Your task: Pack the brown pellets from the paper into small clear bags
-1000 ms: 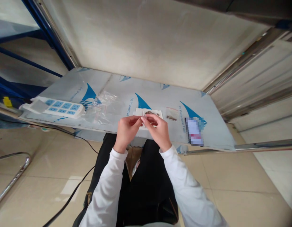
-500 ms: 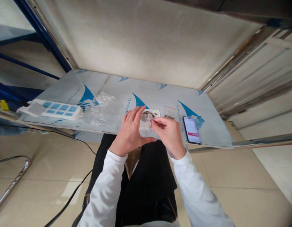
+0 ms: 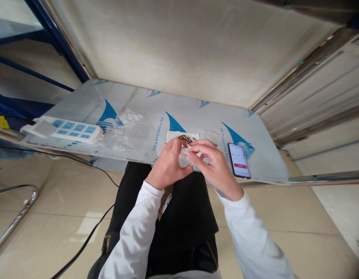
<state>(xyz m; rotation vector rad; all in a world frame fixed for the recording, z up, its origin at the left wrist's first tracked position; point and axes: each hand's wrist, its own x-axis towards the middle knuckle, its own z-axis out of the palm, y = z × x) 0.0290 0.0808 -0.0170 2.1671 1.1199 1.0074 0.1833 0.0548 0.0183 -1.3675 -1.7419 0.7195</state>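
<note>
A small clear zip bag [image 3: 183, 158] with a red line along its edge is between my two hands, just over the front edge of the table. My left hand [image 3: 171, 162] is closed on its left side, fingers above and thumb below. My right hand [image 3: 216, 163] has its fingers bent and its thumb against the bag's right side; the exact grip of the fingertips is partly hidden. Directly behind the hands, several small brownish metal parts [image 3: 185, 138] lie heaped on a white sheet [image 3: 171, 135], which my fingers partly cover.
Right of the sheet lies another clear bag with a red line [image 3: 212, 134], and beyond it a phone [image 3: 239, 160] with its screen lit. Crumpled clear plastic [image 3: 125, 130] and a white power strip [image 3: 76, 130] are on the left. A wall panel [image 3: 179, 58] stands behind the table.
My left hand has closed from a spread pose onto the bag's left side. My right hand's fingers have opened from a tight pinch. More of the metal parts shows now.
</note>
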